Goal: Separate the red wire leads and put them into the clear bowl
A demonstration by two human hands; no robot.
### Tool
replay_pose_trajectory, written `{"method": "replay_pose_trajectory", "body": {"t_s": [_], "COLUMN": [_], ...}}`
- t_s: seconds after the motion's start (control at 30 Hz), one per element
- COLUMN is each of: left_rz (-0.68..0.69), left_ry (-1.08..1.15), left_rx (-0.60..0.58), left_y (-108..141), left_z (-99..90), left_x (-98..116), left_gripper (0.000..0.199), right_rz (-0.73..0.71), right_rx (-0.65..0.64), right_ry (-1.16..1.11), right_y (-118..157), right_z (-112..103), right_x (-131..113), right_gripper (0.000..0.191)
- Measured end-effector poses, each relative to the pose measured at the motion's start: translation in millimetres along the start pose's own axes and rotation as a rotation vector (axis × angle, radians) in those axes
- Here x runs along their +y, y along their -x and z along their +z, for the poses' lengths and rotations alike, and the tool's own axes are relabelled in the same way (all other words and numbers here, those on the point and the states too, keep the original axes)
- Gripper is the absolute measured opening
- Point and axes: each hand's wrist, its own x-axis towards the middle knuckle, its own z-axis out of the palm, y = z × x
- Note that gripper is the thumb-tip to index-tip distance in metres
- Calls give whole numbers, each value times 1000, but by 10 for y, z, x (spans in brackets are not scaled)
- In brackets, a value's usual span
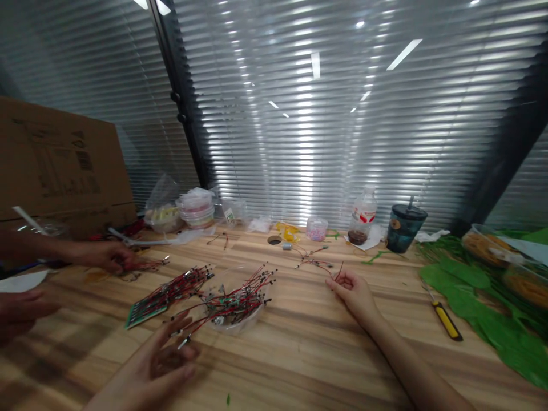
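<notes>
My left hand (160,357) is in front of a clear shallow dish (246,326) heaped with red and black wires (235,302) with small connectors. Its fingers are apart and half curled, and a few wire ends from the heap cross over them. Further right, my right hand (351,290) rests low over the table, thumb and fingertips pinched on a thin red wire (339,270). Just beyond it lie loose wired parts (314,262), with a small silver cylinder (286,246) among them. Left of the dish, more wires trail from a green circuit board (148,314).
At the left, another person's hand (113,257) handles wires. Along the back stand stacked plastic tubs (196,208), a bottle (363,214) and a dark tumbler (405,228). A yellow-black tool (446,321) lies near green leaves (462,285) at right. A cardboard box (64,165) stands at left.
</notes>
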Motion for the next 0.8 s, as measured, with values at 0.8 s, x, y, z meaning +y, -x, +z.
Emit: {"method": "replay_pose_trajectory", "body": {"t_s": [0.8], "left_rz": [419], "left_ry": [-307], "left_rx": [-328], "left_y": [-894], "left_z": [1069], "left_x": [281], "left_gripper": [72], "right_rz": [84], "right_rx": [-117], "right_ry": [-145], "right_y": [77], "right_z": [-177], "right_x": [-25], "right_gripper": [36]}}
